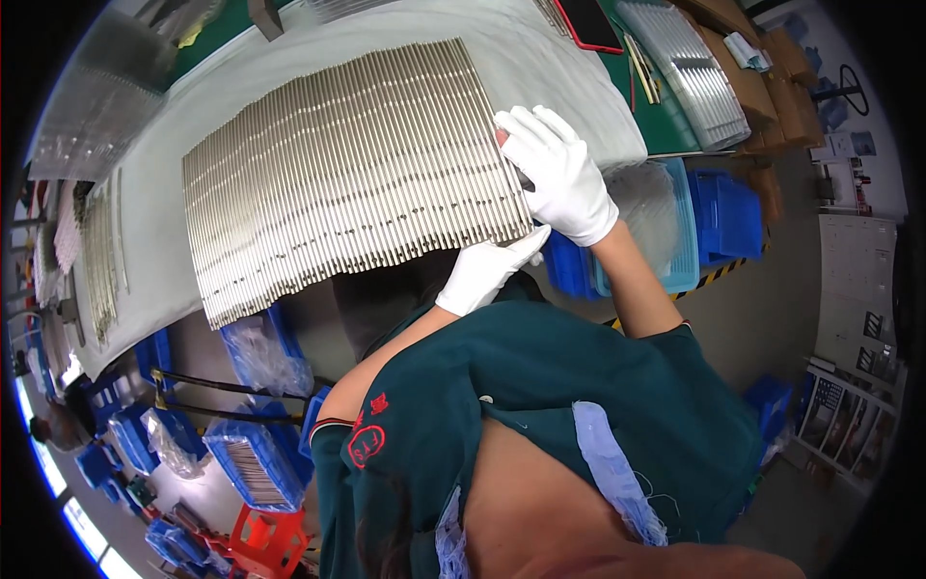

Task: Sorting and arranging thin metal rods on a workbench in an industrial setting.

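Observation:
A wide row of thin silvery metal rods (338,164) lies side by side on the white cloth, their near ends forming a wavy line at the cloth's edge. My right hand (559,179), in a white glove with one fingertip bare, is against the row's right side, fingers stretched toward the far end. By the near right corner is my left hand (480,276), also gloved. Its fingers point right, close to the ends of the last rods. Part of those fingers is hidden, and I see no rod lifted in either hand.
White cloth (579,92) covers the green table. At the back right lie a red-edged phone (590,24), thin tools (641,69) and clear plastic trays (687,72). Blue bins (725,217) stand below on the right, more at lower left near a red stool (268,540). Clear trays (96,106) are stacked far left.

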Available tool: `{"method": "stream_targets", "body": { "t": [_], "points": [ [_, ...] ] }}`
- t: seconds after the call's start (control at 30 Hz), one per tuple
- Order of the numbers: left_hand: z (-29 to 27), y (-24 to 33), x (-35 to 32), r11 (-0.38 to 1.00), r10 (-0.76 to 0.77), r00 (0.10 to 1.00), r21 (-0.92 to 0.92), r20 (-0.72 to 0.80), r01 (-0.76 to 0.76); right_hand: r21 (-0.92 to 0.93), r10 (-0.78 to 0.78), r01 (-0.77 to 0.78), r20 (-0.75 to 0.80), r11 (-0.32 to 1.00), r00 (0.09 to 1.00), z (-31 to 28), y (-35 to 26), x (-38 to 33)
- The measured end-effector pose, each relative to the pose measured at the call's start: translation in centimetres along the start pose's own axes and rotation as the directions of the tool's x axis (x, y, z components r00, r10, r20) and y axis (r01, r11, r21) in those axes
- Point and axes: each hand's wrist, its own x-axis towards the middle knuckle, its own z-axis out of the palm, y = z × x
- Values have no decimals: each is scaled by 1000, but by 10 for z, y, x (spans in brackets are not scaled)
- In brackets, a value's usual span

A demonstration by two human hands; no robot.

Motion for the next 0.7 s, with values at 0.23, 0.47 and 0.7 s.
{"method": "stream_targets", "body": {
  "t": [0.23, 0.47, 0.7],
  "points": [
    [3, 0, -3, 995, 65, 992, 81, -108, -57, 16, -6, 7, -58, 1000, 998, 0, -2, 0],
    [8, 5, -7, 990, 80, 986, -106, -144, -96, 23, -11, 13, -100, 1000, 995, 2, -2, 0],
    [7, 1, -5, 995, 78, 989, -51, -124, -85, 14, -33, 35, -146, 999, 989, 6, 1, -4]
  ]
}}
